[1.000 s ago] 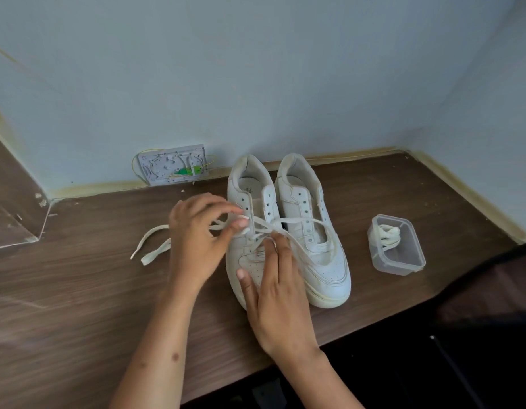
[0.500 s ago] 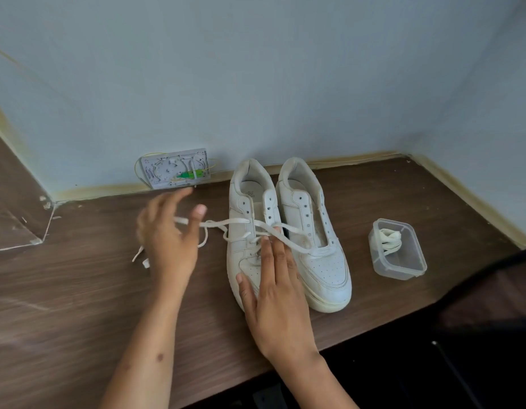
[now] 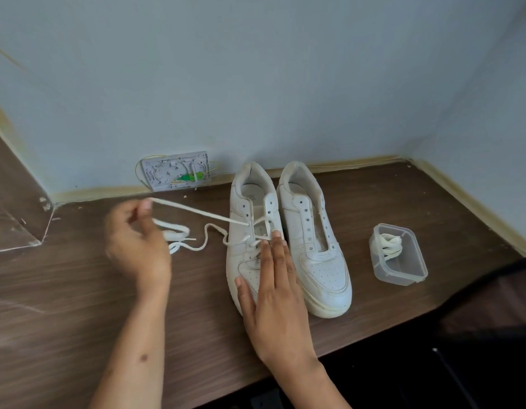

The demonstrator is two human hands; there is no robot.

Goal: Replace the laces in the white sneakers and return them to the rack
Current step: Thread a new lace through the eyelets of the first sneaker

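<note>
— Since only the head view shows it, where do you stand?
— Your left sneaker on the counter has the lace only partly through; whether it's going in or out, I can't tell. The right sneaker is bare, more laces in the tub.
— And your hands?
— Your left hand pinches the lace, pulled out sideways; your right hand lies flat, pressing the toe. No rack in sight.
</note>
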